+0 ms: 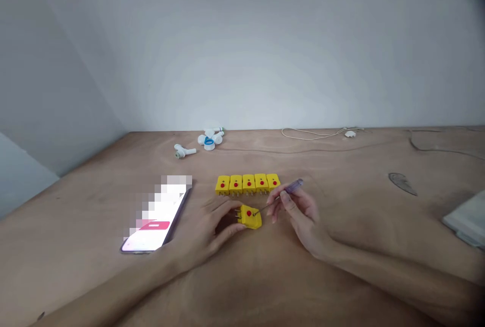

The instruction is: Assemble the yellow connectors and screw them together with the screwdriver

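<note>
Between thumb and fingers, my left hand grips a yellow plug that lies on the table with its metal pins pointing left. The plug has a red dot and a screw hole on its upper face. My right hand is closed around a screwdriver with a translucent purple handle. The thin shaft slants down to the left, and its tip is at the screw hole. Just behind, a row of several similar yellow plugs stands side by side, pins toward me.
A phone with a lit screen lies left of my left hand. White pipe-like fittings sit near the wall, with another white fitting nearer. A pale cord runs along the back. A whitish packet rests at the right edge.
</note>
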The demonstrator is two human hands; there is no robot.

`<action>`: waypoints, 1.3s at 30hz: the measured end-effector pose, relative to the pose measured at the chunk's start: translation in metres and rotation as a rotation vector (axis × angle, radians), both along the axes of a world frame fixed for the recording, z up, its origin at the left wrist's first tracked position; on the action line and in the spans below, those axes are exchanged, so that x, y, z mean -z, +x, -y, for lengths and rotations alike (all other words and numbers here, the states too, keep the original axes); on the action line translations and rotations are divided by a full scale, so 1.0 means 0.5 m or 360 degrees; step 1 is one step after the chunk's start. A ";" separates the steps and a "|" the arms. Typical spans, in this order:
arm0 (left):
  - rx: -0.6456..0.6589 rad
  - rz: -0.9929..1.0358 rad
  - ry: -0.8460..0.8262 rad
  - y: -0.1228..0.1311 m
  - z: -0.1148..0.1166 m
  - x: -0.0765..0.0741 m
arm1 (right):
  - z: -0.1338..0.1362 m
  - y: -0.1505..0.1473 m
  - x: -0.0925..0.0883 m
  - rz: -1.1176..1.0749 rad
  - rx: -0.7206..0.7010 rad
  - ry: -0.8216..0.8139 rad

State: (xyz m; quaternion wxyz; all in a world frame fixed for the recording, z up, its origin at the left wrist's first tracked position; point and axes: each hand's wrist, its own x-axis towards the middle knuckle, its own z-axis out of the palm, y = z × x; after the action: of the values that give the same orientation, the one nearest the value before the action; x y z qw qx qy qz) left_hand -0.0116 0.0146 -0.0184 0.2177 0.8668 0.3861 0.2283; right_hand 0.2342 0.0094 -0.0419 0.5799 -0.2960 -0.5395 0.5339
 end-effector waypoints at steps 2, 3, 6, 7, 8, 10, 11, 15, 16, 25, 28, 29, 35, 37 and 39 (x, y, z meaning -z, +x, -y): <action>0.0005 -0.0003 0.0007 0.001 0.000 -0.001 | -0.003 -0.001 0.001 -0.0049 0.0014 -0.0034; 0.0010 -0.0001 0.0009 0.001 0.000 -0.002 | -0.005 -0.001 0.002 -0.0059 0.0029 -0.0049; 0.0014 0.0006 0.0006 0.002 0.000 -0.005 | -0.013 0.001 0.002 -0.0034 0.0081 -0.0079; 0.0015 0.0005 0.0005 0.002 0.001 -0.006 | -0.015 0.003 0.001 -0.0030 0.0091 -0.0087; 0.0017 0.0000 0.0006 0.002 0.002 -0.006 | -0.017 0.005 0.001 -0.0037 0.0092 -0.0096; 0.0011 -0.0008 0.0011 0.001 0.003 -0.007 | -0.019 0.007 -0.001 -0.0054 0.0071 -0.0106; 0.0011 -0.0010 0.0007 0.001 0.003 -0.007 | -0.018 0.007 -0.001 -0.0047 0.0053 -0.0097; 0.0005 0.0004 0.0003 0.000 0.002 -0.002 | -0.009 0.006 -0.002 0.0033 -0.0008 -0.0011; 0.0005 0.0003 0.0007 -0.001 0.001 -0.001 | -0.007 0.005 -0.001 0.0041 -0.0015 -0.0006; 0.0017 -0.0008 0.0014 0.000 0.000 -0.003 | -0.013 -0.003 0.005 -0.0040 0.0119 -0.0141; 0.0020 -0.0028 0.0012 0.001 0.000 -0.004 | -0.024 0.000 0.007 -0.0082 0.0175 -0.0224; 0.0020 -0.0030 0.0011 0.001 0.000 -0.005 | -0.027 0.002 0.006 -0.0076 0.0176 -0.0229; -0.0007 -0.0036 0.0014 0.001 -0.001 -0.005 | -0.020 0.008 -0.011 0.0071 0.0081 -0.0079; -0.0016 -0.0022 0.0017 0.000 -0.002 -0.004 | -0.015 0.007 -0.012 0.0078 0.0049 -0.0041; -0.0013 -0.0013 0.0022 -0.001 -0.004 -0.001 | -0.012 0.005 -0.009 0.0042 0.0022 -0.0033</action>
State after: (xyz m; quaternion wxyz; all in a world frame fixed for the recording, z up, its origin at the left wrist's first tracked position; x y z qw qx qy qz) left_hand -0.0120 0.0164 -0.0178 0.2093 0.8676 0.3889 0.2283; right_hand 0.2368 0.0151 -0.0376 0.5733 -0.3127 -0.5395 0.5314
